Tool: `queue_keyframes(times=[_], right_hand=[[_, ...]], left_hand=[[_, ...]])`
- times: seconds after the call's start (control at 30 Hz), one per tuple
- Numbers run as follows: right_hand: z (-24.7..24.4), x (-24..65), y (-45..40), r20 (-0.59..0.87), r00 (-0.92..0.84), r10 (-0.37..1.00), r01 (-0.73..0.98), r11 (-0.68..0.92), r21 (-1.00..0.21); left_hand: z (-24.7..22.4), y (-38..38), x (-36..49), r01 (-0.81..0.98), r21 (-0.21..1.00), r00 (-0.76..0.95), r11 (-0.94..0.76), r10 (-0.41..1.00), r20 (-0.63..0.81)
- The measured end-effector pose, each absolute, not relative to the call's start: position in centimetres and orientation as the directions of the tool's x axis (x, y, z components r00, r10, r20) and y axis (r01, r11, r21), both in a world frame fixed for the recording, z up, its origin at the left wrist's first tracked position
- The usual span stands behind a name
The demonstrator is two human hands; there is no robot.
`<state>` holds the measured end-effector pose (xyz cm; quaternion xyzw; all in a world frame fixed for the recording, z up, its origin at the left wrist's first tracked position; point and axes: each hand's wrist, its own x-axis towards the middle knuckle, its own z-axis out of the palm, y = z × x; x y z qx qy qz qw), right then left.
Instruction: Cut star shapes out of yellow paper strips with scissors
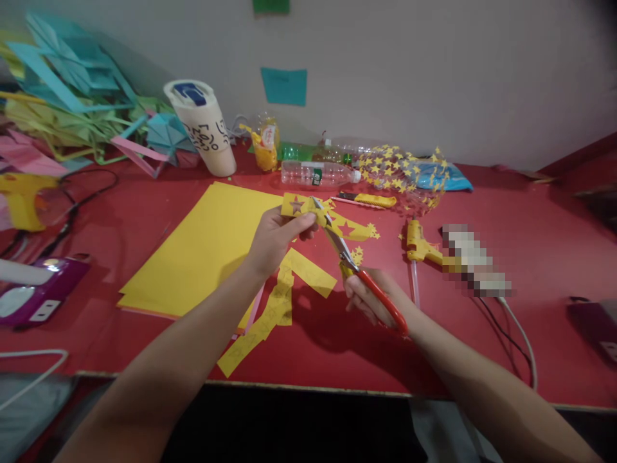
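My left hand (pixel 282 235) pinches a yellow paper strip (pixel 359 227) that has star-shaped holes cut in it. In my right hand (pixel 373 296) is a pair of scissors (pixel 345 256) with red handles, partly covered by the fingers. The blades point up and left and meet the strip beside my left thumb. Small cut-out yellow stars (pixel 357 255) lie on the red table just beyond the scissors. Below my hands are more yellow strips (pixel 277 301), some with faint pencilled stars. A stack of yellow paper sheets (pixel 193 247) lies to the left, under my left forearm.
Behind my hands, a clear plastic bottle (pixel 315 174), a yellow box cutter (pixel 369 200) and a star-covered bottle (pixel 400 168) lie on the red table (pixel 270 366). A yellow glue gun (pixel 420 243) is at right. A white tumbler (pixel 205 132) stands near folded paper shapes (pixel 81 71).
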<state>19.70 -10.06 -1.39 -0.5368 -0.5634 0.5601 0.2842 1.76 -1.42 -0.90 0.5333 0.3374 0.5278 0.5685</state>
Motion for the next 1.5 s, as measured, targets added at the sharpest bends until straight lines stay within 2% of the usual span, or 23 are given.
queue_keyframes(times=[0.27,0.5,0.7,0.83,1.13,1.5], right_hand=[[-1.2,19.9,-9.9,-0.285,-0.251,0.925,0.305,-0.204,-0.930],[-1.7,20.1,-9.6,-0.289,-0.240,0.927,0.333,-0.201,-0.921],[-1.6,19.9,-9.7,-0.278,-0.191,0.941,0.340,-0.202,-0.919],[-1.6,19.7,-9.8,-0.283,-0.141,0.949,0.321,-0.227,-0.919],[-1.7,20.0,-9.5,-0.279,-0.188,0.942,0.400,-0.186,-0.897],[-1.3,20.2,-9.6,-0.319,-0.258,0.912,0.387,-0.205,-0.899]], left_hand=[[-0.6,-1.2,1.4,-0.273,0.956,0.182,-0.105,0.971,0.158],[0.1,-1.0,1.5,-0.372,0.925,0.161,-0.076,0.976,0.145],[0.5,-1.4,1.6,-0.303,0.953,0.173,-0.006,0.983,0.061],[0.4,-1.5,1.7,-0.280,0.958,0.269,0.067,0.963,0.012],[-0.7,-0.6,1.5,-0.304,0.944,0.161,-0.126,0.970,0.181],[-0.6,-0.7,1.2,-0.198,0.954,0.107,-0.225,0.962,0.250]])
